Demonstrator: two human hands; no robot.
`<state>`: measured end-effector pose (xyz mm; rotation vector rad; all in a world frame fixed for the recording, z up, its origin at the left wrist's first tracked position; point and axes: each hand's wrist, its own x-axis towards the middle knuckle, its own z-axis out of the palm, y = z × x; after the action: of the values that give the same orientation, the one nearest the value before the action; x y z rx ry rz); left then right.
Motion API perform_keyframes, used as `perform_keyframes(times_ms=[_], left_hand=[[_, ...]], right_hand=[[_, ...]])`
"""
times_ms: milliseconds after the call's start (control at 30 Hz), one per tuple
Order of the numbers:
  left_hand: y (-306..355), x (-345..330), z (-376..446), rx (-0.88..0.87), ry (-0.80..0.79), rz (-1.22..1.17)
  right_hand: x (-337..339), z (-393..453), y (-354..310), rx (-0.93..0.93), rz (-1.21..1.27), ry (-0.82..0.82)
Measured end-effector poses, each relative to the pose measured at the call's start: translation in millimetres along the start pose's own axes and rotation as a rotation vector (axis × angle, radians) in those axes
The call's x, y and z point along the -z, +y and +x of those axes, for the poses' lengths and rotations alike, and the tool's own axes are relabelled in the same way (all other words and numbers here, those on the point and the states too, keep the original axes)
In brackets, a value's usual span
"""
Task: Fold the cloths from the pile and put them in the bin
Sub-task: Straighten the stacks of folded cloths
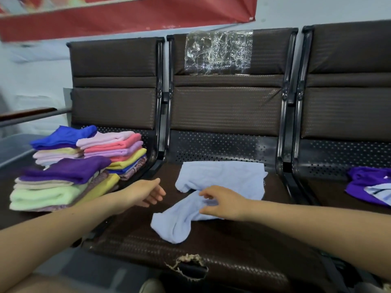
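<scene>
Head view. A light blue cloth [213, 187] is shown lying rumpled on the middle seat [131, 235] of a row of dark brown chairs, partly spread toward the backrest and bunched into a twisted tail toward the front edge. The right hand [222, 203] is laid on the cloth at its narrow waist, the fingers loosely curled upon the fabric; whether a fold is actually pinched cannot be told. The left hand [148, 192] is held just left of the cloth, apart from it, with fingers relaxed and slightly parted, nothing being held.

The step in hand is judged to be the flattening of this cloth before its first fold. For the next move, the bunched near portion would need to be drawn out and smoothed, a corner taken in each hand, so that edges can be matched.

The fabric appears soft, thin and limp, likely to crease and slide readily.

Folded cloths [76, 166] of many colours are stacked on the left seat. A crumpled purple cloth [366, 185] lies on the right seat. No bin is seen.
</scene>
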<state>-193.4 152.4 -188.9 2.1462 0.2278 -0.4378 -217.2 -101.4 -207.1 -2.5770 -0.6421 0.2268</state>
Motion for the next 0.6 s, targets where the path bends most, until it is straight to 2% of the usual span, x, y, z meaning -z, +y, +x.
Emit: perform_keyframes(times_ms=[133,300,333,433,500,533,600], left_hand=[[-20,14,1,0.081,-0.004,0.135],[-28,15,0,0.016,-0.017,0.158],[-27,14,1,-0.008,-0.031,0.129],[-18,4,4,-0.043,-0.074,0.036],[-10,-7,9,-0.051,-0.101,-0.001],[-6,-14,11,-0.05,-0.116,0.005],[1,-32,14,-0.058,-0.15,0.072]], right_hand=[[-33,18,-22,0.094,-0.053,-0.114],[-15,17,-32,0.13,0.21,-0.02],[-1,14,-35,0.105,0.316,0.005],[46,-3,-31,0.016,0.86,0.057],[68,-15,-14,-0.143,1.155,0.131],[74,-22,-2,-0.242,1.235,0.22],[81,-35,27,-0.352,1.192,0.304]])
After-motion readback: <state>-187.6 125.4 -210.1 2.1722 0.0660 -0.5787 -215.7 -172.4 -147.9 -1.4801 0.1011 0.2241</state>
